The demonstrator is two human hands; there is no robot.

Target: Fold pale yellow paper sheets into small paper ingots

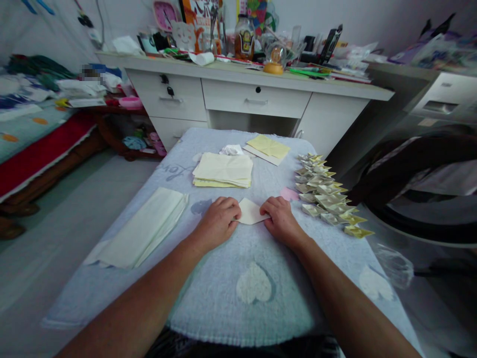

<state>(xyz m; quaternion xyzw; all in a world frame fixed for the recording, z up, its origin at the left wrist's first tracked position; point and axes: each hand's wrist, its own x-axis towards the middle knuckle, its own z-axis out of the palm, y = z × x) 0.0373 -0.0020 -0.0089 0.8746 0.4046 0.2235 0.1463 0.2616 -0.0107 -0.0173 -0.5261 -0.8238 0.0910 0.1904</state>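
Cream paper (pixel 249 211); illegible jar label (pixel 246 42)

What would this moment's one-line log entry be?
left hand: pinching paper | right hand: pinching its other side | boats: right | stack: beyond hands

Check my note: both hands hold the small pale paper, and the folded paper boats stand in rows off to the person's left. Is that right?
Not quite: the head view shows the folded paper boats off to the person's right. The left hand and right hand do hold the small pale paper.
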